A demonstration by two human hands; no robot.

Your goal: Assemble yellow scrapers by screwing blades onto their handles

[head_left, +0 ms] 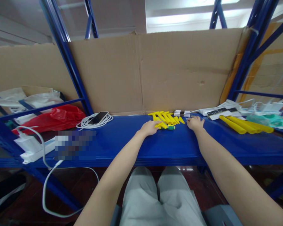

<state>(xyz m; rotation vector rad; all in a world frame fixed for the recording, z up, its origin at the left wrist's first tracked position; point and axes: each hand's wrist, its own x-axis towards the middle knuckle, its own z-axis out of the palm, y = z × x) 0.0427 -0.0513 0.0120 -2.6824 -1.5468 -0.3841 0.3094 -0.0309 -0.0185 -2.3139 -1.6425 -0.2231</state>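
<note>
My left hand (pixel 149 128) is closed at the front of a group of yellow parts, its fingers on a yellow plastic piece (pixel 163 125). Beside that piece lies a screwdriver with a green and yellow handle (pixel 171 127). Behind it, several yellow T-shaped parts with tube-like handles (pixel 166 117) lie in a row, with small yellow triangular pieces (pixel 181 120) to their right. My right hand (pixel 195 123) rests low on the blue shelf to the right of these triangles. Its fingertips are pinched together at the surface; whatever they hold is too small to make out.
Black-and-white packs (pixel 182 113) stand against the cardboard wall (pixel 179 72). Yellow tubes (pixel 242 125) and a teal bundle (pixel 266 120) lie right. A phone (pixel 99 117) on coiled white cable (pixel 85 124), a red bag (pixel 61 117) and a power strip (pixel 37 153) occupy the left.
</note>
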